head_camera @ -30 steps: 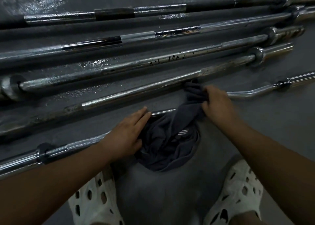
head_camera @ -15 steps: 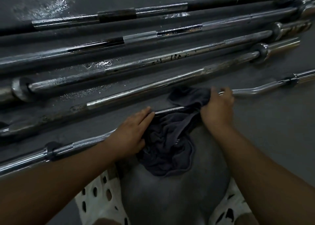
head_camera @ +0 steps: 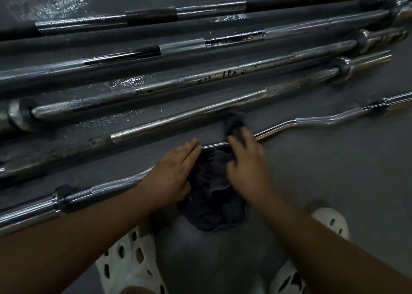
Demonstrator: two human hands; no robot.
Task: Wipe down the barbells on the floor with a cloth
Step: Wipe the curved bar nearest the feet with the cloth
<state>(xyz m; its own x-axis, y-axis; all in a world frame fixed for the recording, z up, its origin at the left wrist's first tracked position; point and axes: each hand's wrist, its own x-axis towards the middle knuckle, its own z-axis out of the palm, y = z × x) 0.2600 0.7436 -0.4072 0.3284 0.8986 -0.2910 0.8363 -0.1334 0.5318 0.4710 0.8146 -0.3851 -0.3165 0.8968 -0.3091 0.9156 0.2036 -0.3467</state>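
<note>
L hand (head_camera: 171, 173) lies flat, fingers straight, on the nearest curl bar (head_camera: 107, 187), prob. to stop it rolling, while R hand (head_camera: 247, 164) clenches the cloth (head_camera: 211, 195) over the bar's mid section, just right of L.

Glossy chrome metal barbells (head_camera: 178, 119), partly knurled; matt crumpled dark cloth (head_camera: 211, 195)

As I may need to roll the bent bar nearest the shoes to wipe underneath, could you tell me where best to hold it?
Take the curl bar by its knurled section just outside the left hand, coming from above. That stretch is straight, textured and bare, while the cloth covers the middle.
</note>
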